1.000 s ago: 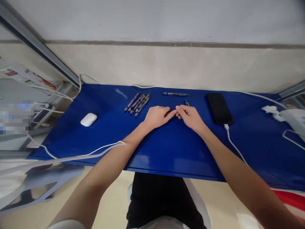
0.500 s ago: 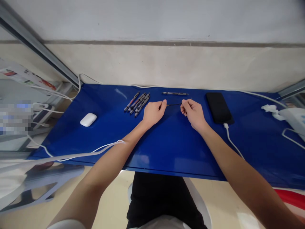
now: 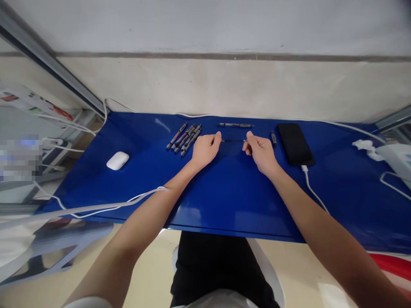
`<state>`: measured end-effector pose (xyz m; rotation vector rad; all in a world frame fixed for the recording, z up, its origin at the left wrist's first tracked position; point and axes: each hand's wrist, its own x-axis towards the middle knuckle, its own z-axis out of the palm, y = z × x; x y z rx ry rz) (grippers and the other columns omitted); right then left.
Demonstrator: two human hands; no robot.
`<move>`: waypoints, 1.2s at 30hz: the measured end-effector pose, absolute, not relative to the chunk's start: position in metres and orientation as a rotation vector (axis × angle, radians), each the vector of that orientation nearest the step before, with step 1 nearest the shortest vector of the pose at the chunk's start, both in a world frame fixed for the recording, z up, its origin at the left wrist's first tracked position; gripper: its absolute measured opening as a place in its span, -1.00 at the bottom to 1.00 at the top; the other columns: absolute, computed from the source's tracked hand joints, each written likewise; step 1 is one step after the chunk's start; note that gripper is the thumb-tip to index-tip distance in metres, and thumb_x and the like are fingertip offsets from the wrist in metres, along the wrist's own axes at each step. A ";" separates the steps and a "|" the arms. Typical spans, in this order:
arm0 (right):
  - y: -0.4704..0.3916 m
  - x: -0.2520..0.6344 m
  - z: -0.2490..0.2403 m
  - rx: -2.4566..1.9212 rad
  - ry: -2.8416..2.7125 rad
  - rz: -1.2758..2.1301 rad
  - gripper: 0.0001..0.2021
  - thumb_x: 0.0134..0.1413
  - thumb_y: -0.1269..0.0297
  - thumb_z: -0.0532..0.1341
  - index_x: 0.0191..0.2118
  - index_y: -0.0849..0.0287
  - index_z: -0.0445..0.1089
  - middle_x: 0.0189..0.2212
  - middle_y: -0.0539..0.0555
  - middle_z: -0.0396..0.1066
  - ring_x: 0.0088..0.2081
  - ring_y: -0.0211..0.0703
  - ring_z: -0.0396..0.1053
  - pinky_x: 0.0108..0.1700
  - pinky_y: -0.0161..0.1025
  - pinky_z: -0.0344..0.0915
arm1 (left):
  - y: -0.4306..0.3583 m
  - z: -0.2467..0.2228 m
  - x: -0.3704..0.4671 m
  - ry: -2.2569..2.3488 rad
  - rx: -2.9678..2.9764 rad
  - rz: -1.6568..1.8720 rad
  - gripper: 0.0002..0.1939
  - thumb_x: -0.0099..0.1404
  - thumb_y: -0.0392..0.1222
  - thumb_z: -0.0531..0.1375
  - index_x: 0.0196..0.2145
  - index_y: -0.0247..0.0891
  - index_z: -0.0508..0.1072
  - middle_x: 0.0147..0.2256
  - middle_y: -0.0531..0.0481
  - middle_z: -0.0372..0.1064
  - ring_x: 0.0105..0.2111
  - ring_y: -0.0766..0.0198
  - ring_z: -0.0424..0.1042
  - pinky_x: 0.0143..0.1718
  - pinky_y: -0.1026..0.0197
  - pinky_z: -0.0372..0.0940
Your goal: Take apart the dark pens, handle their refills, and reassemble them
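Note:
My left hand (image 3: 205,150) and my right hand (image 3: 260,151) rest on the blue table (image 3: 224,192), each pinching one end of a thin dark pen refill (image 3: 233,140) stretched between them. Just left of my left hand lies a bundle of several pens (image 3: 184,139). A single pen (image 3: 236,125) lies farther back, near the wall. A small dark pen part (image 3: 273,138) sits right of my right hand, beside the phone.
A black phone (image 3: 294,144) with a white cable (image 3: 313,192) lies at the right. A white earbud case (image 3: 117,160) sits at the left. White cables (image 3: 96,208) run over the left edge. A white device (image 3: 396,158) stands at far right.
My hands, fingertips together a second ago, have moved apart and slightly back, drawing the thin refill out between them. The small dark part now lies by the phone.

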<state>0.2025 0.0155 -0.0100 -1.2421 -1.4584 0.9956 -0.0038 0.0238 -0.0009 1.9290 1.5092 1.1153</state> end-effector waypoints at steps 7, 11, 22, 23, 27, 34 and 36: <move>0.018 0.204 -0.013 -1.176 -1.509 0.987 -0.58 0.14 -0.20 0.29 -0.34 0.11 0.49 -0.50 -0.02 0.37 -0.51 -0.28 0.23 -0.45 -0.26 0.14 | 0.025 -0.001 -0.005 1.499 1.868 1.127 -0.42 0.49 0.08 -0.04 -0.65 -0.21 0.01 -0.67 0.08 -0.05 -0.63 0.35 -0.01 -0.50 0.14 -0.14; 0.017 0.203 -0.010 -1.210 -1.501 1.020 -0.49 0.23 -0.21 0.20 -0.49 0.13 0.46 -0.60 0.00 0.33 -0.53 -0.25 0.25 -0.42 -0.24 0.18 | 0.026 -0.002 -0.006 1.502 1.849 1.135 -0.42 0.48 0.09 -0.04 -0.65 -0.21 0.01 -0.67 0.08 -0.06 -0.63 0.36 -0.02 -0.50 0.14 -0.13; 0.019 0.207 -0.010 -1.170 -1.514 1.033 -0.64 0.10 -0.13 0.35 -0.30 0.10 0.55 -0.47 0.02 0.46 -0.45 -0.22 0.33 -0.39 -0.24 0.24 | 0.027 -0.002 -0.006 1.507 1.847 1.131 -0.42 0.48 0.12 -0.05 -0.64 -0.20 0.01 -0.66 0.08 -0.06 -0.62 0.34 -0.02 -0.51 0.14 -0.10; 0.019 0.207 -0.009 -1.167 -1.508 1.039 -0.63 0.14 -0.14 0.32 -0.34 0.11 0.55 -0.49 0.03 0.45 -0.46 -0.22 0.32 -0.39 -0.24 0.24 | 0.027 -0.002 -0.006 1.507 1.844 1.129 -0.42 0.48 0.11 -0.05 -0.64 -0.20 0.01 -0.66 0.08 -0.06 -0.62 0.34 -0.02 -0.50 0.14 -0.10; 0.017 0.206 -0.008 -1.193 -1.502 1.054 -0.48 0.26 -0.17 0.18 -0.53 0.13 0.47 -0.63 0.02 0.33 -0.54 -0.25 0.26 -0.43 -0.24 0.18 | 0.027 -0.002 -0.006 1.503 1.842 1.123 -0.43 0.48 0.09 -0.03 -0.64 -0.20 0.00 -0.66 0.08 -0.07 -0.62 0.35 -0.03 -0.50 0.15 -0.11; 0.022 0.208 -0.015 -1.170 -1.529 1.031 -0.67 0.11 -0.09 0.36 -0.26 0.10 0.55 -0.45 0.02 0.48 -0.46 -0.24 0.32 -0.41 -0.25 0.23 | 0.027 -0.002 -0.006 1.517 1.842 1.144 -0.42 0.48 0.10 -0.04 -0.64 -0.20 0.01 -0.67 0.08 -0.05 -0.62 0.34 -0.01 -0.50 0.14 -0.10; 0.021 0.207 -0.013 -1.174 -1.510 1.040 -0.63 0.15 -0.12 0.32 -0.33 0.12 0.56 -0.50 0.03 0.46 -0.47 -0.24 0.33 -0.41 -0.25 0.23 | 0.027 -0.002 -0.006 1.504 1.841 1.141 -0.41 0.48 0.14 -0.05 -0.64 -0.20 0.01 -0.67 0.08 -0.06 -0.62 0.34 -0.02 -0.51 0.14 -0.10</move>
